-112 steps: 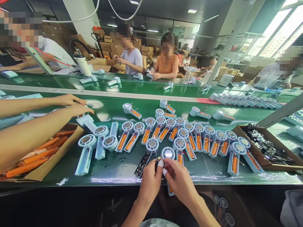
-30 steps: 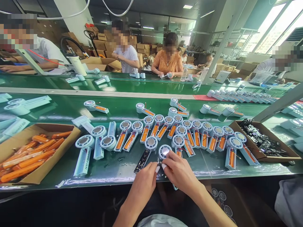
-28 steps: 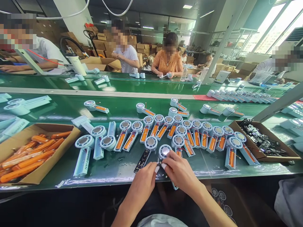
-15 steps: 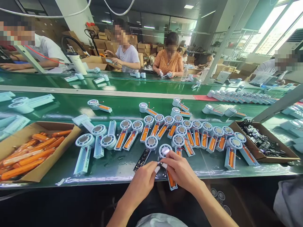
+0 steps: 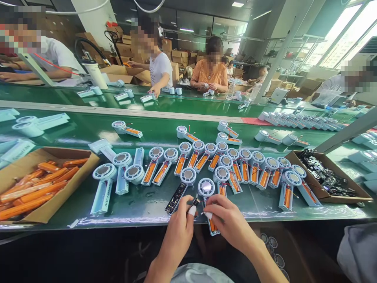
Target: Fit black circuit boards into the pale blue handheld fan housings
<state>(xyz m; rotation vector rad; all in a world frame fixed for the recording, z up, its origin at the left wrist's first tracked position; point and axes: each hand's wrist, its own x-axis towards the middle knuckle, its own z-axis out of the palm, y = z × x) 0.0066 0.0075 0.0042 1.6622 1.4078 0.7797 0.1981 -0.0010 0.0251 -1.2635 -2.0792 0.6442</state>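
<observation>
My left hand pinches a small black circuit board between thumb and index finger, tilted upward. My right hand is closed beside it, fingertips together on what looks like a wire connector with a small white end. A white cover wraps a fingertip on each hand. Under my hands lies a light-blue handheld fan, round head away from me. The orange battery in its handle is partly hidden by my right hand. Just left, another fan has a black circuit board over its handle.
Several fans with orange batteries stand close together beyond my hands. A carton of orange batteries is at left, a carton of black circuit boards at right. Fan shells without batteries lie left. Co-workers sit across the green bench.
My hands have drawn slightly apart, and the small circuit board now shows in my left fingers. Across the bench, a co-worker's arm has reached down to a fan on the belt.
</observation>
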